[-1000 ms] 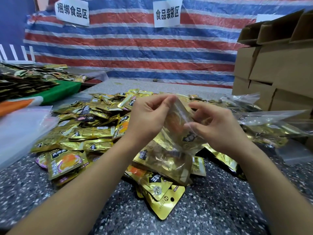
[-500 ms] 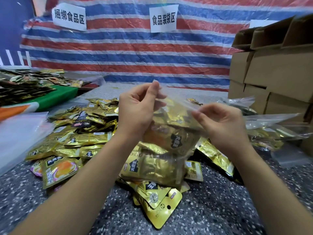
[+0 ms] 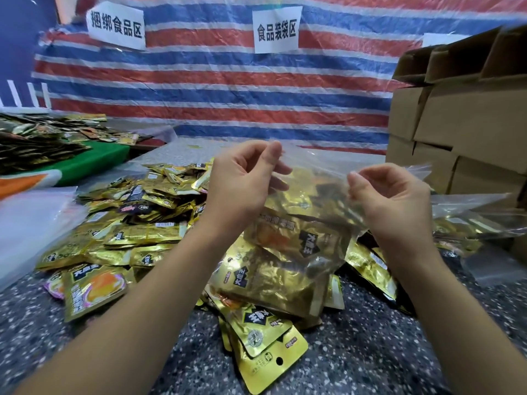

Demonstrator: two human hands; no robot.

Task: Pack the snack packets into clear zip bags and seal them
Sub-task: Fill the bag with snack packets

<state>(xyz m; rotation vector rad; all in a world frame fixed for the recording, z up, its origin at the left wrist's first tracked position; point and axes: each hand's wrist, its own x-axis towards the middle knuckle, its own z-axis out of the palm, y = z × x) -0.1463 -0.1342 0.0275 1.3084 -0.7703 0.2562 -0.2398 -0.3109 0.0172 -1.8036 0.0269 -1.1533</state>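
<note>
A clear zip bag (image 3: pixel 296 252) filled with gold snack packets hangs between my hands above the table. My left hand (image 3: pixel 242 183) pinches the bag's top edge at its left end between thumb and forefinger. My right hand (image 3: pixel 390 198) pinches the same top edge further right, fingers curled. The bag's bottom rests on a heap of loose gold snack packets (image 3: pixel 137 232). More loose packets (image 3: pixel 262 349) lie just below the bag, near me.
Stacked cardboard boxes (image 3: pixel 462 132) stand at the right. Filled clear bags (image 3: pixel 470 220) lie in front of them. A pile of empty clear bags (image 3: pixel 31 220) sits at the left. A green tray (image 3: pixel 94 161) with other packets is at the far left. The speckled table (image 3: pixel 370 352) shows near me.
Both hands have lifted the bag and moved apart along its top edge. The right hand has slid to the right.
</note>
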